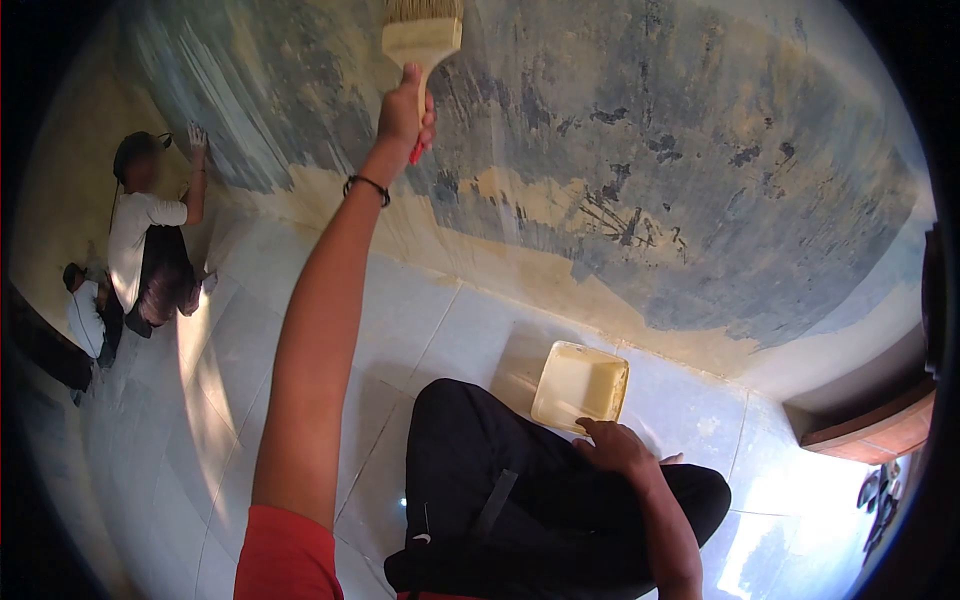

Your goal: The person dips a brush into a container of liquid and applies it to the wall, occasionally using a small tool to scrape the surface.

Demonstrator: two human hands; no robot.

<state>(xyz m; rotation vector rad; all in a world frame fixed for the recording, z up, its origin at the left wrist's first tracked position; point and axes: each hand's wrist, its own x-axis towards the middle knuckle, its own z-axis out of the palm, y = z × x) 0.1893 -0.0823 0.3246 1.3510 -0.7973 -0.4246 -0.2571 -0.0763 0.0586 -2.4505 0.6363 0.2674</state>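
My left hand (403, 118) is raised at the top, closed round the wooden handle of a wide paintbrush (422, 38). The brush points upward in front of the wall (560, 100), its bristles partly cut off by the frame edge; whether they touch the wall is hard to tell. A cream rectangular tub (602, 388) with pale contents stands on the floor by my knees. My right hand (615, 446) is at the tub's near rim, one digit over the edge and the others below it, pinching it.
Patchy grey and dark paint covers the beige wall. A person (150, 225) kneels at the left with a hand on the wall, another person (88, 312) behind. A brown wooden edge (870, 425) juts in at the right, above a glossy tiled floor (440, 340).
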